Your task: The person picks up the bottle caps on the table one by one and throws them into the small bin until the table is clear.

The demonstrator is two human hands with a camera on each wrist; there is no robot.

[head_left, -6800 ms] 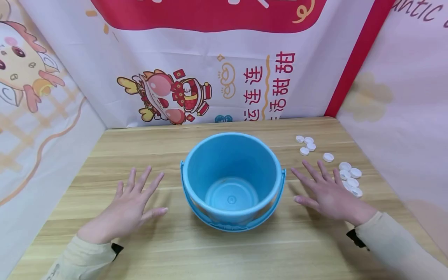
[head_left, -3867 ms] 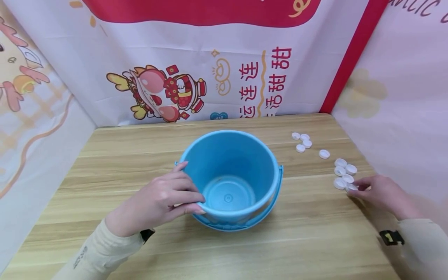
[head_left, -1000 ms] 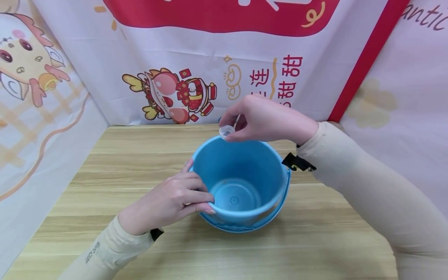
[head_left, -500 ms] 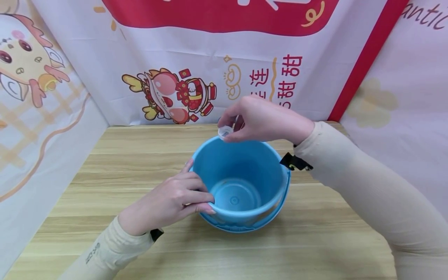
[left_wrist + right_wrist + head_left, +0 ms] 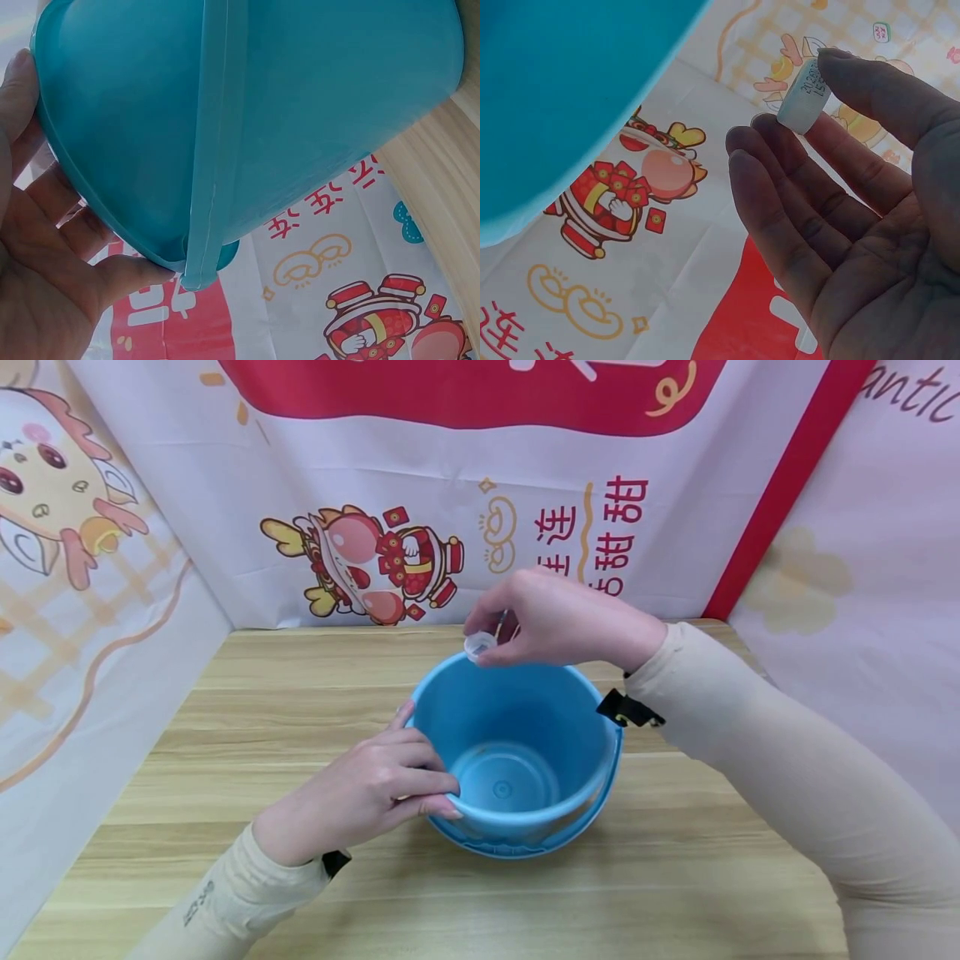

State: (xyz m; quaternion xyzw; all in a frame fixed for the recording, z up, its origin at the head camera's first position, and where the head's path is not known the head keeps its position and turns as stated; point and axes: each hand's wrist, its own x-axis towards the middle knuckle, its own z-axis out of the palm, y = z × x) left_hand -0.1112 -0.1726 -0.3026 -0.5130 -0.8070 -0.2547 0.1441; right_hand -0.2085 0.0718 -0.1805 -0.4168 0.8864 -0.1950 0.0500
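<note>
A light-blue bucket [image 5: 517,714] stands upright on the wooden table, and no cap shows on the part of its floor in sight. My left hand [image 5: 360,793] grips its rim at the left, thumb outside and fingers over the edge. The left wrist view shows the bucket's handle [image 5: 217,142] hanging along its outer wall. Above the far rim, my right hand [image 5: 558,620] pinches a white bottle cap [image 5: 480,647] between thumb and fingers. In the right wrist view the cap [image 5: 804,97] shows dark printed digits on its side.
The wooden table [image 5: 300,693] is bordered by a printed cloth backdrop [image 5: 337,452] behind and cloth walls on both sides. The right sleeve [image 5: 765,760] crosses the table's right part and hides most of what lies there.
Both hands were spread apart. The left took hold of the bucket rim; the right picked a cap from the several at right and brought it over the bucket, lately drifting slightly left.
</note>
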